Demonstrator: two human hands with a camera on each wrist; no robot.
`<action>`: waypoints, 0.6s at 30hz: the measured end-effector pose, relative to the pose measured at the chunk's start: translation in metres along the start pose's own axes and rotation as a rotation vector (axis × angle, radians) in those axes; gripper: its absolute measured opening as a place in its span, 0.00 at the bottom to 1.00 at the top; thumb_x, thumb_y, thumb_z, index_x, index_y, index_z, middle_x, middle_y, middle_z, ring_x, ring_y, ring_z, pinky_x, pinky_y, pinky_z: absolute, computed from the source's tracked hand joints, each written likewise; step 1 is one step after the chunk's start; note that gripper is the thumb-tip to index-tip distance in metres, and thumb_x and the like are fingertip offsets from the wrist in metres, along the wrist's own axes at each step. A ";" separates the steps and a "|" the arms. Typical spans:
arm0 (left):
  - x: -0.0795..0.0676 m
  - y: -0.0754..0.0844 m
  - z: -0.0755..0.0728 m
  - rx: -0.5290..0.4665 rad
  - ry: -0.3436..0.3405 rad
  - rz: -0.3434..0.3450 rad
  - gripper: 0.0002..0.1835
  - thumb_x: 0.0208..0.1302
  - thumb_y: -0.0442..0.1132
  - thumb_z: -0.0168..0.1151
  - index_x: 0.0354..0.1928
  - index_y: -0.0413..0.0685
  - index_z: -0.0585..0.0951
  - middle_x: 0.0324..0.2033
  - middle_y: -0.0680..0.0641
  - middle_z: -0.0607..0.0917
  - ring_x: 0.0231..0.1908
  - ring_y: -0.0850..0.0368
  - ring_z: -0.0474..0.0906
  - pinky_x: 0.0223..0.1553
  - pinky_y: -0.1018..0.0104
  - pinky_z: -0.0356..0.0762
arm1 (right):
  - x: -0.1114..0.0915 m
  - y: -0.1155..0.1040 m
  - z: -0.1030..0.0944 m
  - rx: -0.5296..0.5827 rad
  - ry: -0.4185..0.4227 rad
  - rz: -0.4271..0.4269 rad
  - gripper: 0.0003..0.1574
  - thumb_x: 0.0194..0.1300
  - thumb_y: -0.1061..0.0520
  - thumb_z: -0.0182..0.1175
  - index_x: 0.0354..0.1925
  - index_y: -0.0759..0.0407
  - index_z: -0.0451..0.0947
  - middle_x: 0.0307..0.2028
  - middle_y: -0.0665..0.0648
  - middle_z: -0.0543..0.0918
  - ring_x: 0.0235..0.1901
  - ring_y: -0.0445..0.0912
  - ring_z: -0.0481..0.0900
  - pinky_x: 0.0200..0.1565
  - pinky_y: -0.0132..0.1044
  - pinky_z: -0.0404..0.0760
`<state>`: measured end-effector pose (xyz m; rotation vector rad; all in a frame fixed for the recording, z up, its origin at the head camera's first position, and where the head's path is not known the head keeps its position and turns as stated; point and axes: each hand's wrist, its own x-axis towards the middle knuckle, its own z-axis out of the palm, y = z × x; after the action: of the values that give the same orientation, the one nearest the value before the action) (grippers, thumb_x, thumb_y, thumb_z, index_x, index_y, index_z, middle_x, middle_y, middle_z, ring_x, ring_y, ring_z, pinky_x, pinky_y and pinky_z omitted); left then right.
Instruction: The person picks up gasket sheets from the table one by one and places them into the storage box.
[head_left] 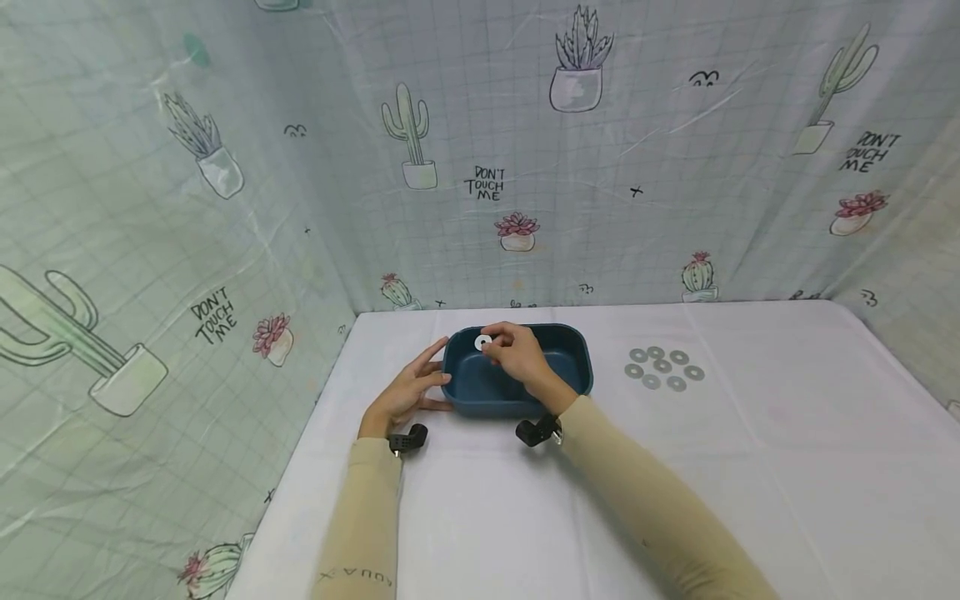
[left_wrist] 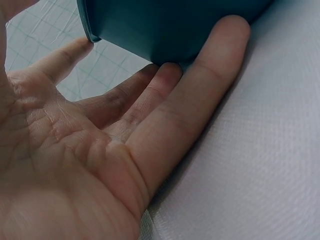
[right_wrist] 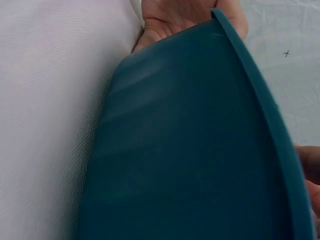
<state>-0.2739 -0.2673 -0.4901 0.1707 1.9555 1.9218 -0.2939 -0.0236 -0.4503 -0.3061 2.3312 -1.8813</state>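
Handling of a small flat ring above a dark blue bin. The bin (head_left: 495,410), a rectangular tub with rounded corners, rests on the white-covered counter (head_left: 480,508) and serves as landmark. The right hand (head_left: 522,358) reaches over it and pinches the pale ring (head_left: 477,342) between thumb and fingers; the ring appears above the bin's interior, toward its far left corner. Whether it touches the bin wall cannot be told. The left hand (head_left: 408,390) is unclenched at the bin's left end, its extended fingers touching the outer wall without closing round it. Eight similar loose rings (head_left: 657,365) lie flat in a loose cluster just beyond the bin's right end.

Handling, as judged from appearance: each ring is probably light, thin and stiff, unlikely to bend or break but perhaps slippery on its smooth faces. A pinch across the rim near one edge, clear of the central hole, should suit it best; lifting one from flat may require a fingernail beneath the edge. The bin looks like moderately stiff, smooth plastic, likely light enough to slide if nudged; its lipped rim or end wall offers the surest hold.
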 end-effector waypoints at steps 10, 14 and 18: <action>0.001 -0.002 -0.002 -0.009 0.004 0.000 0.39 0.73 0.36 0.61 0.78 0.80 0.60 0.77 0.39 0.59 0.69 0.32 0.68 0.50 0.38 0.85 | 0.014 0.000 0.016 -0.010 0.025 0.045 0.16 0.71 0.59 0.64 0.55 0.56 0.83 0.38 0.63 0.89 0.34 0.54 0.84 0.42 0.42 0.85; 0.000 -0.001 -0.002 -0.011 0.006 -0.003 0.40 0.73 0.36 0.61 0.78 0.78 0.59 0.76 0.38 0.60 0.69 0.32 0.69 0.50 0.38 0.85 | 0.017 0.003 0.018 -0.025 0.015 0.066 0.16 0.70 0.60 0.64 0.56 0.57 0.83 0.37 0.62 0.89 0.34 0.54 0.85 0.43 0.42 0.85; 0.000 -0.001 -0.001 -0.007 0.006 0.000 0.41 0.72 0.38 0.63 0.78 0.78 0.59 0.76 0.38 0.60 0.69 0.32 0.70 0.51 0.38 0.85 | 0.018 0.007 0.018 -0.045 0.015 0.079 0.17 0.70 0.61 0.64 0.56 0.58 0.83 0.35 0.59 0.90 0.30 0.47 0.83 0.38 0.36 0.83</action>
<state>-0.2739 -0.2682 -0.4908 0.1630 1.9528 1.9309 -0.3080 -0.0440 -0.4604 -0.2021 2.3616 -1.8042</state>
